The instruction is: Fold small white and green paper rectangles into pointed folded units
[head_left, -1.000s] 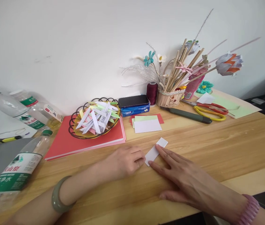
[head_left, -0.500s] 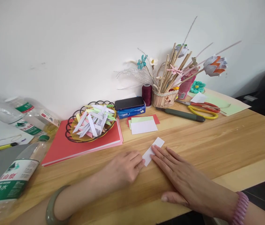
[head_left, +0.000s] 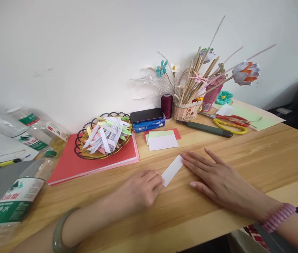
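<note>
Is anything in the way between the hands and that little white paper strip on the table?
No, nothing visible is. The left hand touches the near end of the white paper strip, and the right hand has its fingertips at the far end. Only bare wooden table lies around the strip.

white paper strip (head_left: 172, 170), red card sheets (head_left: 72, 163)

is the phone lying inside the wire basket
No, the phone lies on a blue pack beside the wire basket.
</note>
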A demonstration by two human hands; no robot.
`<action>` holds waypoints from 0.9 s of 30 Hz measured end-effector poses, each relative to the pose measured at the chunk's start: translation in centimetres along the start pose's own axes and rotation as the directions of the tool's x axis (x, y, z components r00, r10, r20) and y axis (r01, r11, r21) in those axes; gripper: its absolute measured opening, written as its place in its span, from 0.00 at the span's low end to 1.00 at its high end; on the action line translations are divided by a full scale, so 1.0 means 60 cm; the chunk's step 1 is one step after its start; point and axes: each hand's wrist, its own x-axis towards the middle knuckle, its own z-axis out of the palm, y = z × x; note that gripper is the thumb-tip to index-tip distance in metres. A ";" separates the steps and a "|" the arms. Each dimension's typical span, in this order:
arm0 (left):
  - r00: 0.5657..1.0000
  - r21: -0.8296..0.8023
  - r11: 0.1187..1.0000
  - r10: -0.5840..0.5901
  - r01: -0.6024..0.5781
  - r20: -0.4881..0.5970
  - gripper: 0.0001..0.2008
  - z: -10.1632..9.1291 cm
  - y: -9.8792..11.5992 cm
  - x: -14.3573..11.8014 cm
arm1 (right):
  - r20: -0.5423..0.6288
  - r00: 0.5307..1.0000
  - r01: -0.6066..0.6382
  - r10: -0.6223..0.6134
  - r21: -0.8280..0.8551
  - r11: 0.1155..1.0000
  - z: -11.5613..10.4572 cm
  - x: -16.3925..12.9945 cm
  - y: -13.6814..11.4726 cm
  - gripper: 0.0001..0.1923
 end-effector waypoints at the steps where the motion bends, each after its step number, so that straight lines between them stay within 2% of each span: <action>1: 1.000 -0.012 1.000 -0.008 0.008 -0.001 0.09 0.001 0.001 0.000 | -0.004 1.000 -0.003 0.003 0.011 1.000 -0.002 0.002 -0.009 0.31; 3: 1.000 -0.046 0.998 -0.030 0.030 0.004 0.10 0.001 0.002 0.002 | 0.001 1.000 0.010 -0.010 0.066 0.998 -0.007 0.008 -0.035 0.32; 6: 0.999 -0.047 0.998 -0.042 0.042 0.005 0.11 0.000 0.004 0.004 | 0.082 0.989 0.097 -0.121 0.246 0.964 -0.017 0.015 -0.076 0.34; 10: 0.997 0.052 0.998 0.034 -0.031 -0.068 0.10 -0.003 0.004 0.005 | 0.107 0.990 0.051 -0.093 0.345 0.937 -0.022 0.018 -0.096 0.31; 14: 0.987 0.084 0.995 0.072 -0.061 -0.141 0.08 -0.005 0.001 0.005 | 0.095 0.994 0.017 -0.054 0.348 0.937 -0.020 0.015 -0.090 0.28; 20: 0.996 0.128 0.989 0.084 -0.078 -0.042 0.09 -0.009 0.007 0.000 | 0.088 0.994 0.024 -0.057 0.347 0.938 -0.019 0.016 -0.081 0.25; 23: 0.990 0.205 0.970 0.137 -0.129 -0.026 0.11 -0.014 0.017 -0.004 | 0.097 0.995 0.002 -0.031 0.287 0.958 -0.018 0.014 -0.056 0.24; 25: 0.987 0.249 0.957 0.158 -0.146 -0.029 0.12 -0.016 0.022 -0.005 | 0.089 0.995 -0.059 0.039 0.227 0.972 -0.017 0.010 -0.035 0.24; 27: 0.985 0.269 0.953 0.162 -0.141 -0.059 0.11 -0.015 0.024 -0.003 | 0.100 0.995 -0.043 0.022 0.215 0.976 -0.015 0.007 -0.018 0.24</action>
